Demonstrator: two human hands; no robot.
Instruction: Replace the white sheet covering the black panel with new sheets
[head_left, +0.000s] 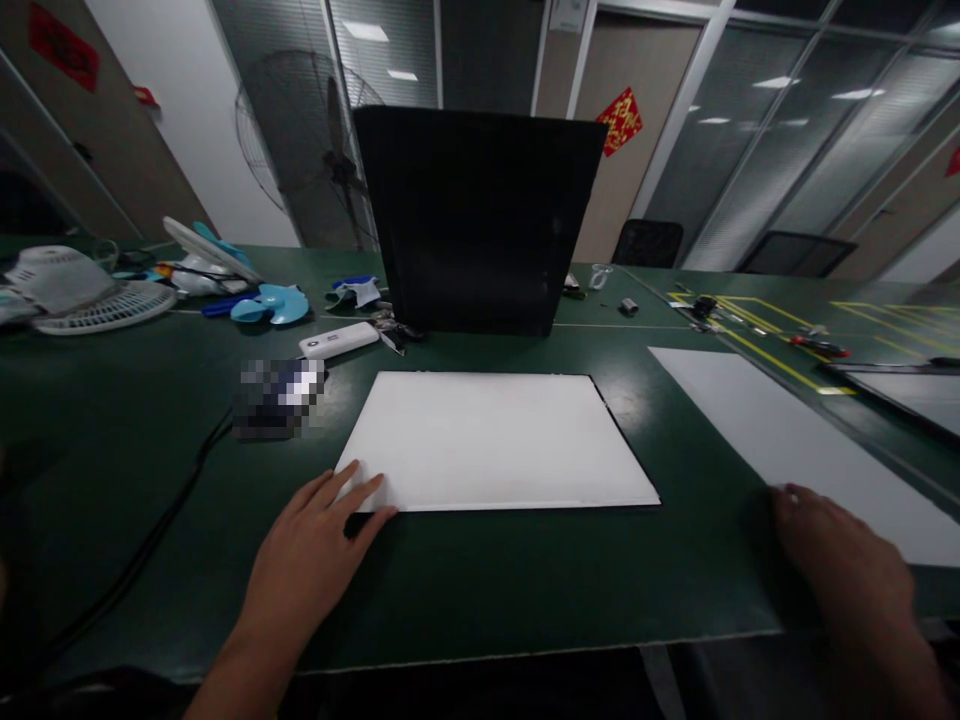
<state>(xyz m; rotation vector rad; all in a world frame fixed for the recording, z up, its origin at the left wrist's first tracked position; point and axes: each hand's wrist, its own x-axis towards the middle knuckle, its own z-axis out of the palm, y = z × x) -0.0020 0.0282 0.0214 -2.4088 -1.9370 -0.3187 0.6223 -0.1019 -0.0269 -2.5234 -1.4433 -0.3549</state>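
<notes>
Green table (pixel 525 590): black-edged white panel (pixel 502 440) lies centre, long axis left–right, ahead and right of the nearer left hand (pixel 311 545), fingers spread on its near-left corner; right hand (pixel 844 550) blurred at white sheet's (pixel 810 440) left edge, fingertips obscured, grip untellable, sheet's near-right corner out of frame.

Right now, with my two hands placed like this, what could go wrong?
Your left hand touches the near left corner of the white panel, so it may smudge or shift it. Your right hand is at one edge of the white sheet; pulling there could bend it. The dark screen behind the panel might be bumped.
</notes>
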